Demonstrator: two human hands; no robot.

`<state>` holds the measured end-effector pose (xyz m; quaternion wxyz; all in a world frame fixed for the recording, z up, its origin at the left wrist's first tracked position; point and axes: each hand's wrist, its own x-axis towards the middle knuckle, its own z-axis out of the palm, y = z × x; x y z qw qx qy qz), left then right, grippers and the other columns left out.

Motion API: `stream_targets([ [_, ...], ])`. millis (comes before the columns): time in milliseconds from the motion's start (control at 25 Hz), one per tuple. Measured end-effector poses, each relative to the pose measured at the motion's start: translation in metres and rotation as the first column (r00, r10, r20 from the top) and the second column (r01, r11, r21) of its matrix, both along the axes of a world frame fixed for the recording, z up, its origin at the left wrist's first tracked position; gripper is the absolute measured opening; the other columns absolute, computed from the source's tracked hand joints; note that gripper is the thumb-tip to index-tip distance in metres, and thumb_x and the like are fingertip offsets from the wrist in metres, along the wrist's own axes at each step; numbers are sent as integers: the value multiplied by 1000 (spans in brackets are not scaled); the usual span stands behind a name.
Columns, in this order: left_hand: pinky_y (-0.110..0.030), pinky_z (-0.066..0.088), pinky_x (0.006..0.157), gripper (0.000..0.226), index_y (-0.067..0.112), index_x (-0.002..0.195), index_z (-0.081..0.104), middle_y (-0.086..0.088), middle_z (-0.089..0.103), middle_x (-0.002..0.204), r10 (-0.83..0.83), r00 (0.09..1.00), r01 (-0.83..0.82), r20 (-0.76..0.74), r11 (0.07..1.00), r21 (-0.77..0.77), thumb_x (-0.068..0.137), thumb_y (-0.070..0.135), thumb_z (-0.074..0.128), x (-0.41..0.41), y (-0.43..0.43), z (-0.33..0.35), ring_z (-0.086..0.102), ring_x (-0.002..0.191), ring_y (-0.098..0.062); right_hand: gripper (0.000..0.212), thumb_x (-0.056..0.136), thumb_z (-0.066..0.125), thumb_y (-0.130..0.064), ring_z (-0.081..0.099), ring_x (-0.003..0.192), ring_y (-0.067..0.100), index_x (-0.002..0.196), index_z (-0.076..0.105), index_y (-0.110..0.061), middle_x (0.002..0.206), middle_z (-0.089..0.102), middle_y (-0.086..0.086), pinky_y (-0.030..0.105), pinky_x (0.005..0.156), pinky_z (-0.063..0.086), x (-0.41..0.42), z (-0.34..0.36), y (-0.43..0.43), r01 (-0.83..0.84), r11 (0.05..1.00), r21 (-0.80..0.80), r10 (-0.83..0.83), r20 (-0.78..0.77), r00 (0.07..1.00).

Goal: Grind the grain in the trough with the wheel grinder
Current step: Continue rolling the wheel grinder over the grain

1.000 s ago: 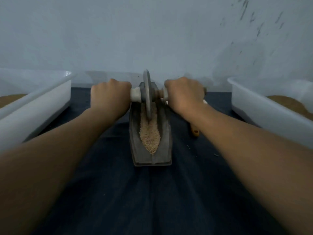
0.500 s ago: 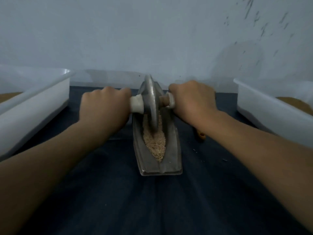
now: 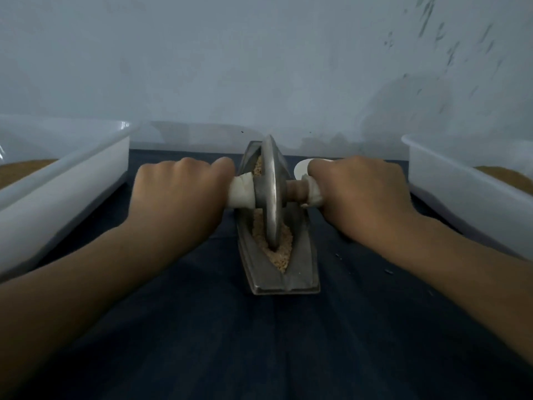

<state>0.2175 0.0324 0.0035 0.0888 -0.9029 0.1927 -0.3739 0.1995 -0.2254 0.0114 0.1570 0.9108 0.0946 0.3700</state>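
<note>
Head view, left hand (image 3: 178,194) and right hand (image 3: 357,194) each wrapped tight round the axle of the wheel grinder (image 3: 271,192), wheel standing in grain (image 3: 281,255), metal trough (image 3: 300,269) on dark bench (image 3: 259,342).

I see the trough (image 3: 304,269) in front of me: grey metal, boat-shaped, lying flat with its length pointing away from me. The wheel grinder (image 3: 271,192), a grey metal disc on a cross axle with white-wrapped ends, stands upright inside the channel of the trough, its lower edge sunk into the grain (image 3: 284,252). The grain is pale and crumbly and lies along the channel, both nearer than the disc and behind it.
</note>
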Motion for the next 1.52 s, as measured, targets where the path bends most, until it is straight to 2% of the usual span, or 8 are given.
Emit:
stream_targets([
  [240,-35,37,61,13,20,102,62,-8,60,87,204,956,-203,-212,979,25,91,19,57,53,-39,36,62,79,-33,18,94,58,-12,63,94,34,110,62,-18,105,65,11,35,64,38,61,20,21,154,970,191,-78,-352,933],
  [400,-23,18,47,18,20,75,48,-3,40,53,13,999,-16,45,997,73,70,13,63,5,-19,20,39,42,-24,19,72,71,-23,32,48,7,78,54,-29,59,36,-11,21,46,19,-1,-4,0,-10,986,167,26,-91,995],
  [520,-17,9,53,36,23,73,26,6,24,51,-124,985,119,117,992,45,58,21,60,-7,-4,14,5,43,-9,43,54,76,-20,4,50,0,67,37,-28,56,10,-14,15,51,5,-16,0,-11,-107,987,118,110,-17,994],
  [720,-32,30,51,4,18,88,59,-7,56,71,160,982,-167,-97,983,-70,85,18,62,43,-25,7,59,62,-33,14,88,63,-11,49,69,26,99,65,-20,76,47,1,27,52,24,48,17,20,87,992,90,-72,-160,985],
  [840,-34,34,55,4,18,93,58,-5,54,74,171,971,-193,-169,974,-118,90,21,58,46,-27,10,54,65,-29,14,92,63,-12,62,87,31,103,65,-20,91,59,6,32,62,34,51,29,29,82,993,83,-60,-242,968],
  [1120,-19,11,50,23,20,68,36,3,29,48,-49,997,49,67,999,8,63,24,58,-3,-4,6,12,41,-11,23,64,72,-21,31,46,20,72,52,-28,54,25,-12,18,48,12,-2,7,1,11,1000,28,-8,-93,996],
  [1400,-32,35,55,8,20,98,62,-4,52,75,187,969,-204,-161,975,-93,91,19,57,40,-31,15,52,64,-27,14,90,62,-11,56,78,28,99,63,-20,88,60,6,28,56,31,55,25,26,87,990,111,-56,-252,966],
  [1520,-31,32,53,7,21,87,55,-1,50,69,147,982,-152,-121,988,-33,85,23,61,17,-20,14,51,58,-27,10,86,66,-20,53,69,22,91,61,-27,75,50,-4,28,52,30,28,20,14,34,996,80,-12,-263,965],
])
